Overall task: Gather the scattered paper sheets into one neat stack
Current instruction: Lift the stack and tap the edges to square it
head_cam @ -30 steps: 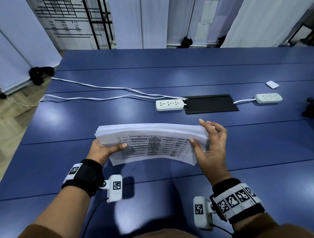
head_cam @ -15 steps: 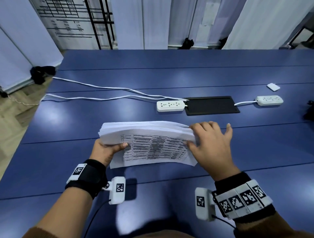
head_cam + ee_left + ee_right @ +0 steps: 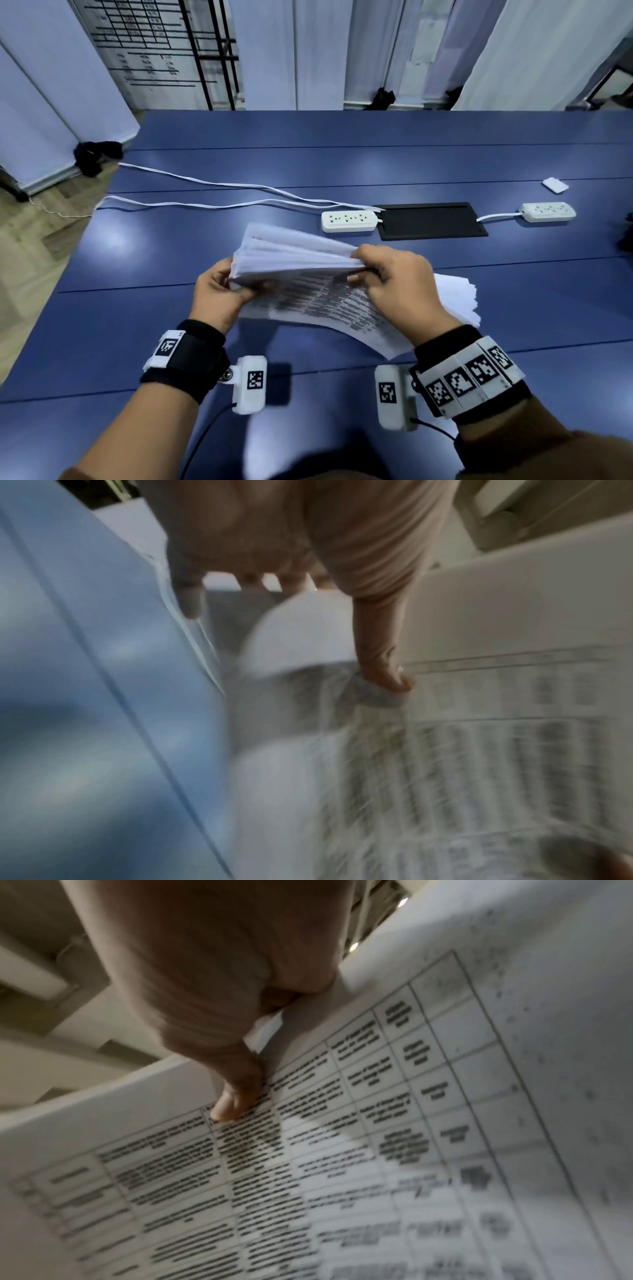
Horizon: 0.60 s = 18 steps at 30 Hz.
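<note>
A thick stack of white paper sheets (image 3: 291, 253) hangs tilted above the blue table (image 3: 342, 161), its left end raised and fanned, its right end low near the tabletop. The front sheet shows a printed table (image 3: 325, 301). My left hand (image 3: 239, 284) grips the stack's left end, thumb on the printed face. My right hand (image 3: 359, 267) curls over the top edge and pinches the stack. In the left wrist view the left thumb (image 3: 387, 680) presses the blurred printed sheet (image 3: 479, 750). The right wrist view shows the right thumb (image 3: 232, 1102) on the printed sheet (image 3: 377, 1123).
Behind the stack lie a white power strip (image 3: 349, 221), a black flush panel (image 3: 431, 221) and a second power strip (image 3: 548, 211). White cables (image 3: 205, 192) run off the table's left edge. A small white card (image 3: 555, 185) sits far right.
The stack has swung from level to tilted: its left end rose and fanned, its right end dropped. My right hand moved from the right end onto the top edge.
</note>
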Each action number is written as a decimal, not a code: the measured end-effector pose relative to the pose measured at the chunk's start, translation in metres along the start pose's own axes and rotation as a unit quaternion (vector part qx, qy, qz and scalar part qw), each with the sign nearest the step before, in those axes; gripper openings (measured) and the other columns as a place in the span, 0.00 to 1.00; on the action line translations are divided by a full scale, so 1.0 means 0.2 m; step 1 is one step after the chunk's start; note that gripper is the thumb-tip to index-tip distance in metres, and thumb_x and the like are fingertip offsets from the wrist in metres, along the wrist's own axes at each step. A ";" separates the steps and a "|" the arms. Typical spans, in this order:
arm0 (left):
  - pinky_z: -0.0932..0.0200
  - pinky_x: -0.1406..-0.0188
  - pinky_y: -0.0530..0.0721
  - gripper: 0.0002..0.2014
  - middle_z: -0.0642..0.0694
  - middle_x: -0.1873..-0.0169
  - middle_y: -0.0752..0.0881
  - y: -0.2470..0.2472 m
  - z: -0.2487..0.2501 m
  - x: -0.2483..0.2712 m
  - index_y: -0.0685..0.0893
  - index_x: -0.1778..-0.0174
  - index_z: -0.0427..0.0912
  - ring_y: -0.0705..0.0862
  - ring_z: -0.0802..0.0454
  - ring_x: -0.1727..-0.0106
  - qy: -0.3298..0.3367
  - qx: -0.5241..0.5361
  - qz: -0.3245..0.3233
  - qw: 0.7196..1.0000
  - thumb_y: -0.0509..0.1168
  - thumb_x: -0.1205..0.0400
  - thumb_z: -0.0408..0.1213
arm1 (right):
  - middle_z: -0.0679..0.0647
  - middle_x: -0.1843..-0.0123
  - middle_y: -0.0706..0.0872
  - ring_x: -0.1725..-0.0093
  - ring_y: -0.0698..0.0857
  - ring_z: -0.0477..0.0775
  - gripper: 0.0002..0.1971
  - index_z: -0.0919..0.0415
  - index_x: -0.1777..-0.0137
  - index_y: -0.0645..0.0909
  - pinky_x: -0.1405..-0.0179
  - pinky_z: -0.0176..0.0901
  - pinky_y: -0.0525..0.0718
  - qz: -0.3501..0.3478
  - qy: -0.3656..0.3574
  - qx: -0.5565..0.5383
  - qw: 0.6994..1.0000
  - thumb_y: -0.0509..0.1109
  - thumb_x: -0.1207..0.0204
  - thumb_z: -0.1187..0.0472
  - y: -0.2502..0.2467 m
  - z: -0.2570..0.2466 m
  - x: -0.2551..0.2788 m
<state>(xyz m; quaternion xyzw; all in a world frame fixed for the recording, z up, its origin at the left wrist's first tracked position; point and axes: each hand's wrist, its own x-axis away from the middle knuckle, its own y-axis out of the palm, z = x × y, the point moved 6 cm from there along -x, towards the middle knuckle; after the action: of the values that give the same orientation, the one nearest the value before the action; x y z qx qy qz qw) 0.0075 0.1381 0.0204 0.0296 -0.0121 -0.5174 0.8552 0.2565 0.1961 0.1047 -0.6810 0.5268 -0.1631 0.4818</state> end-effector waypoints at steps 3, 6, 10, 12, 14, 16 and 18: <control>0.64 0.35 0.78 0.48 0.50 0.33 0.79 -0.10 -0.10 -0.01 0.69 0.26 0.43 0.80 0.60 0.35 -0.008 0.004 0.072 0.997 0.83 0.42 0.24 | 0.40 0.68 0.87 0.64 0.84 0.46 0.13 0.45 0.59 0.83 0.61 0.44 0.81 0.012 0.103 -0.198 0.975 0.77 0.33 0.67 -0.02 0.13 0.00; 0.62 0.48 0.85 0.56 0.47 0.40 0.84 -0.03 -0.14 0.04 0.70 0.32 0.39 0.85 0.57 0.42 -0.075 0.103 0.011 0.992 0.88 0.57 0.44 | 0.45 0.67 0.84 0.62 0.80 0.48 0.16 0.51 0.61 0.83 0.55 0.47 0.79 0.034 0.152 -0.416 0.896 0.76 0.32 0.76 0.00 0.20 0.03; 0.63 0.57 0.87 0.34 0.45 0.59 0.92 0.11 -0.03 0.06 0.87 0.55 0.37 0.91 0.54 0.57 -0.085 0.137 -0.074 0.984 0.87 0.53 0.49 | 0.54 0.55 0.90 0.56 0.88 0.52 0.24 0.55 0.48 0.69 0.49 0.48 0.86 0.059 0.201 -0.542 0.814 0.69 0.30 0.84 0.11 0.27 0.12; 0.63 0.57 0.87 0.27 0.47 0.62 0.92 0.14 0.06 0.04 0.88 0.55 0.34 0.90 0.55 0.59 -0.051 0.107 -0.063 0.991 0.85 0.45 0.45 | 0.58 0.46 0.89 0.50 0.88 0.53 0.26 0.51 0.43 0.68 0.43 0.49 0.86 0.056 0.213 -0.546 0.809 0.67 0.27 0.84 0.17 0.29 0.15; 0.68 0.61 0.85 0.18 0.52 0.70 0.91 0.17 0.14 0.03 0.85 0.54 0.23 0.89 0.61 0.66 -0.020 0.066 -0.051 0.996 0.78 0.33 0.33 | 0.59 0.39 0.87 0.41 0.87 0.55 0.26 0.51 0.38 0.73 0.35 0.52 0.82 0.057 0.204 -0.538 0.816 0.65 0.25 0.83 0.20 0.29 0.15; 0.73 0.62 0.83 0.09 0.57 0.73 0.89 0.19 0.19 0.03 0.84 0.52 0.22 0.87 0.66 0.68 -0.004 0.033 -0.053 0.998 0.71 0.26 0.22 | 0.56 0.39 0.88 0.37 0.85 0.55 0.24 0.53 0.37 0.77 0.31 0.53 0.79 0.072 0.194 -0.533 0.820 0.64 0.23 0.82 0.21 0.29 0.15; 0.72 0.59 0.83 0.09 0.59 0.69 0.90 0.20 0.21 0.03 0.84 0.51 0.23 0.88 0.66 0.63 0.000 0.012 -0.064 0.998 0.70 0.26 0.20 | 0.52 0.42 0.89 0.38 0.86 0.52 0.22 0.53 0.38 0.77 0.32 0.50 0.80 0.084 0.193 -0.537 0.817 0.65 0.23 0.80 0.19 0.28 0.14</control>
<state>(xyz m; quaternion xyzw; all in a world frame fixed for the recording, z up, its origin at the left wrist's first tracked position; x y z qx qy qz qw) 0.0440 0.1498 0.0638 0.0400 -0.0166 -0.5705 0.8202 0.2864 0.1998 0.0382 -0.7394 0.6681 0.0587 -0.0594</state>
